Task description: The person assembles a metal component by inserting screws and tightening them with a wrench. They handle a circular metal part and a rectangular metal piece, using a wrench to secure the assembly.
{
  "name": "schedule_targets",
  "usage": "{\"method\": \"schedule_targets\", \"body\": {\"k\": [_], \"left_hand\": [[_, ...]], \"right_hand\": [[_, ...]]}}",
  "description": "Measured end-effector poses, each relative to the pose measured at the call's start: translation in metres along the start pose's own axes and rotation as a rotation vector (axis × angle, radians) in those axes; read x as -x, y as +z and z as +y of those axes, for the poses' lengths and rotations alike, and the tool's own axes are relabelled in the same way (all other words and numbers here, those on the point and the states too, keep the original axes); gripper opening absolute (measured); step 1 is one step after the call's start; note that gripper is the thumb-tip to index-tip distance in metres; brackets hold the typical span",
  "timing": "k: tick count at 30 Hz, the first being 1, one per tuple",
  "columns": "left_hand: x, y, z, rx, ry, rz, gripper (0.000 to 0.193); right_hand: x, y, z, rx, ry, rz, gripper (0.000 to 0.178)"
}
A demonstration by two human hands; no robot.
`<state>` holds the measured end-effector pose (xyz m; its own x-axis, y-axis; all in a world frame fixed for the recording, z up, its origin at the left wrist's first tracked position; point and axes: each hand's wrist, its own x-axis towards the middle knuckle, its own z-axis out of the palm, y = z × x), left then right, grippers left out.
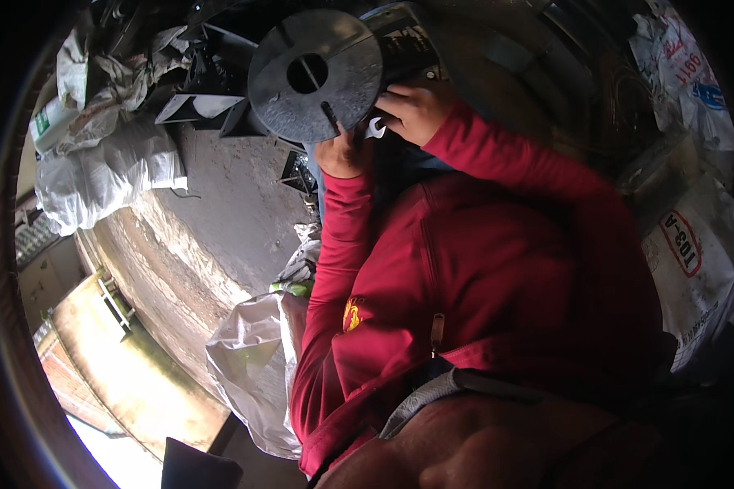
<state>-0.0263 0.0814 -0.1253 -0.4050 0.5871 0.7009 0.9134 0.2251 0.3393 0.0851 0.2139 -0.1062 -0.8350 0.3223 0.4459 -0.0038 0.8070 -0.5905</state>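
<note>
A dark, round slotted disc [279,94] with a hole in its middle stands tilted in front of me, like the flange of a reel. At its near edge my left hand [342,155] is closed, with a fingertip by the lower slot. My right hand [420,110] is beside the disc's right edge, its fingers curled. Under those fingers shows a small white piece [375,128], too small to name. What lies behind the disc is hidden, and I cannot make out what my right fingers grip.
Black angular parts [208,106] lie beyond the disc to the left. Clear plastic-wrapped bundles [110,175] sit at far left. A whitish sack [257,359] is by my left arm, and a printed white sack [693,269] stands at right. Grey floor [228,187] shows at left.
</note>
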Motion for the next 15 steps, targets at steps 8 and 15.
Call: {"method": "schedule_targets", "body": {"k": [8,15], "left_hand": [[-0.009,-0.015,0.009,0.147,-0.040,-0.060,0.038],[0.010,-0.042,0.031,0.530,-0.229,-0.351,0.034]], "right_hand": [[-0.010,-0.012,-0.009,0.079,0.038,-0.013,0.020],[-0.018,-0.009,-0.011,0.184,-0.038,0.049,0.017]]}}
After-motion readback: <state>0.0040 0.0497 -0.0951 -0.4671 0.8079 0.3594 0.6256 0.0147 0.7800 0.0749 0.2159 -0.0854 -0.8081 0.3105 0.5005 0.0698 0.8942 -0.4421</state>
